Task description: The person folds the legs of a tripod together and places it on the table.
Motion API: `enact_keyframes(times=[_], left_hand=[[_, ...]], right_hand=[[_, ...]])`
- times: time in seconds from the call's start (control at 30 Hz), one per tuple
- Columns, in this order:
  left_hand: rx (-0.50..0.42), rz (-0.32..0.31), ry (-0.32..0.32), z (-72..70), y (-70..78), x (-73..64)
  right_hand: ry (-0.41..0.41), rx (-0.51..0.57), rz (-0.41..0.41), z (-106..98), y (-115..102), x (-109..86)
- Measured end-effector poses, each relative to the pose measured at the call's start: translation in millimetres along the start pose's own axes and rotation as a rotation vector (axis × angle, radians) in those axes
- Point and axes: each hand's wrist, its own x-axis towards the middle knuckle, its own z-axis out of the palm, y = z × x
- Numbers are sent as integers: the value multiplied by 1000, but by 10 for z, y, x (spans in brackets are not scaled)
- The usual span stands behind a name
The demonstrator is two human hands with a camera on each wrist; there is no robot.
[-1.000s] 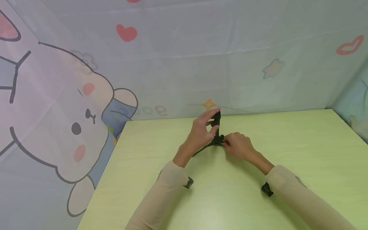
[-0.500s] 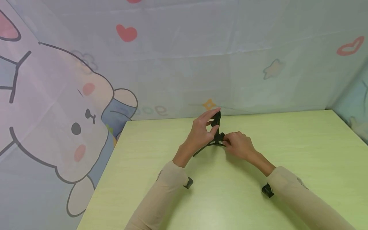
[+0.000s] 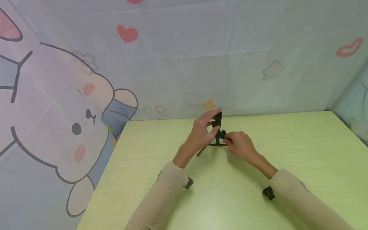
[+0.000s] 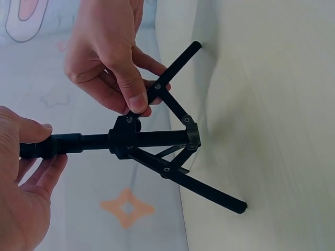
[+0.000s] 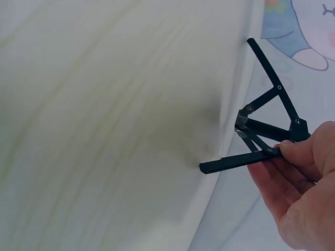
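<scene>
A small black tripod (image 3: 218,140) stands near the back of the table, its column upright and its legs spread. My left hand (image 3: 199,132) holds the upper column between thumb and fingers. In the left wrist view, the tripod (image 4: 162,138) shows hinged braces joining the legs to the column's lower end. My right hand (image 3: 241,146) pinches one leg close to the hub, thumb on one side and fingers behind. From the right wrist view, the right hand (image 5: 309,183) grips that leg near its brace joint, and part of the hub is hidden by the fingers.
The pale yellow-green table (image 3: 224,198) reaches back to a cloth backdrop (image 3: 184,64) printed with hearts, stars and a cartoon animal. Dark wrist-worn devices (image 3: 268,193) hang below both beige sleeves (image 3: 299,195).
The tripod's hub has risen along the column and its legs have drawn inward and steeper. My right hand has shifted slightly to the right with it; the left hand stays nearly still.
</scene>
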Motion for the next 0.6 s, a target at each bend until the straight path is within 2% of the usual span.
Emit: enact_keyframes(times=[0.2,0.4,0.6], left_hand=[[3,1,1,12,21,4],[17,9,-6,9,36,6],[32,8,-14,-1,48,9]], right_hand=[[45,27,-47,-5,-18,6],[92,61,-55,-15,-34,-16],[82,81,-46,-28,-29,-20]])
